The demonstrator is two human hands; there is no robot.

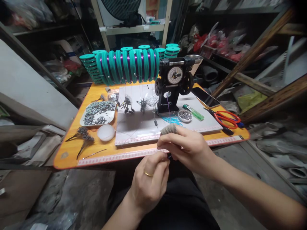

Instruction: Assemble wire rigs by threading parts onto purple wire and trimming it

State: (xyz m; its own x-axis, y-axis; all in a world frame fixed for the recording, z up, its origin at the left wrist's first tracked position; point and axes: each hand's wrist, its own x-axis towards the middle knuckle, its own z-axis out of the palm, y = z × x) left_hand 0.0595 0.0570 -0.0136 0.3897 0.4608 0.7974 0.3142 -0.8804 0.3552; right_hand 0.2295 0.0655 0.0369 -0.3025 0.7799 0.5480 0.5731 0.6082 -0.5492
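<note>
My left hand (151, 180), with a gold ring on one finger, is closed in a pinch just past the table's front edge. Close above it, my right hand (185, 143) has its fingers drawn together, one of them wrapped in a grey finger cover (169, 129). Whatever lies between the fingertips of either hand is hidden or too thin to name. Beyond the hands stands a black winding machine (168, 99) with a round dial, carrying a row of teal spools (128, 65) with purple line. A small dark weight-like piece (155, 122) lies on the white board (134, 127).
At left are a tray (82, 121) of grey pieces, a white cup (106, 132) and dark bundled stems (83, 137). Rightward lie a dish of metal beads (185, 116), a green lighter (193, 112), a phone (205, 97) and orange-handled scissors (226, 119). A measuring tape (100, 159) lines the front edge.
</note>
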